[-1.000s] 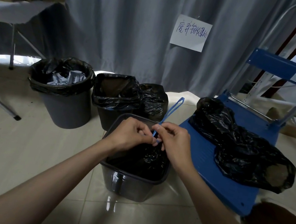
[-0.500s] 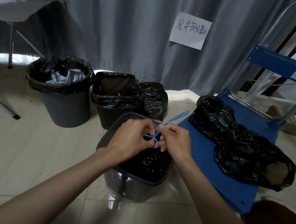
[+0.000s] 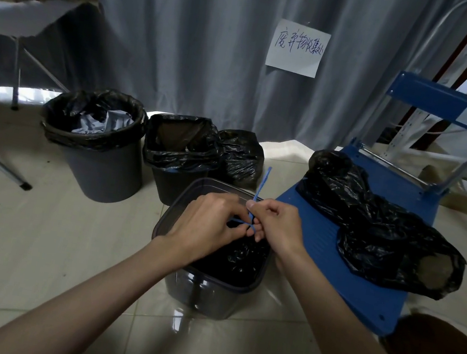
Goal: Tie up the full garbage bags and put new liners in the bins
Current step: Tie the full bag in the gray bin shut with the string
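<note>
Both hands work over the nearest bin (image 3: 208,289): the left hand (image 3: 208,223) and the right hand (image 3: 275,226) each have a pinching grip on a blue tie (image 3: 261,186) crossed between their fingertips, one end sticking up. Below them a black bag (image 3: 240,254) sits inside that bin. To the right, loose black bags (image 3: 376,230) lie on a blue cart (image 3: 361,292). Beyond stand a square lined bin (image 3: 179,153) and a round lined bin (image 3: 98,152) before a grey curtain (image 3: 188,32).

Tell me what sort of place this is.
Probably a waste-collection corner indoors: lined bins stand on a tiled floor before a grey curtain, with a handwritten paper sign and a blue platform cart.
</note>
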The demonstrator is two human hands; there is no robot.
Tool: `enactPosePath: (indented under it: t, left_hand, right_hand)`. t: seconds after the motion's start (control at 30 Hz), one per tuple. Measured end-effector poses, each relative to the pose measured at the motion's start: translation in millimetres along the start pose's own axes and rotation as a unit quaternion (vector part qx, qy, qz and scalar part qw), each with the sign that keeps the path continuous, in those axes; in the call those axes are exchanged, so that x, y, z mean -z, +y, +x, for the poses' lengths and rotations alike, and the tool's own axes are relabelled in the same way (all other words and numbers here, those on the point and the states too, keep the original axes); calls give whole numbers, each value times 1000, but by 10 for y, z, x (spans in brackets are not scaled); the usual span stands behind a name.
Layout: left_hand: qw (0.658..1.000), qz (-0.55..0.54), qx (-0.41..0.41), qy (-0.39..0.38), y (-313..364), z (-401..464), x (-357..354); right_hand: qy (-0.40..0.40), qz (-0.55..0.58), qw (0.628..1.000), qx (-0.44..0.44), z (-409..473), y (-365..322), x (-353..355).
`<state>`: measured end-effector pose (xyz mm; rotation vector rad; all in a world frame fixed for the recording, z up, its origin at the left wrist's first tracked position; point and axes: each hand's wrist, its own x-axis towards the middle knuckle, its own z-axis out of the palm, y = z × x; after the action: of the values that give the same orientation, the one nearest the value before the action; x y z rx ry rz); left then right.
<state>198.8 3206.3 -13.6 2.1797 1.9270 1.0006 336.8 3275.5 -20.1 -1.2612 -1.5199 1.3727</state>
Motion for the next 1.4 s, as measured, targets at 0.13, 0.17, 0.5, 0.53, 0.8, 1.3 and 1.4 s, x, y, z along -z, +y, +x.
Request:
enactPosePath:
  t: [0.13,0.17,0.5,0.53,0.8,1.3,1.4]
  left_hand:
    - [998,-35,42,-29,-51,17,3]
    - [996,-54,64,-36,-68,26,9]
    - [920,-294,242,-92,-221,65,128]
    - [914,-304,251,-96,-224,60,132]
    - [861,-376,325,-114,-209,54,237]
    - [824,-386,383,-158,-186,78,260]
    - [839,-385,352,-158,-203,67,265]
  right_hand:
    - [-8,-4,1000,29,-6,-18,7]
    - [-12,-4,999,32,-7,-34,13]
    - [-138,-54,979,140,-40,-31,2]
    - [-136,-57,978,145,-33,-25,-6]
    - [-110,-141,967,182,-65,-32,-29]
    - [-20,-233,940,250,-118,32,-108]
    - [-16,-255,934,250,-129,24,-97]
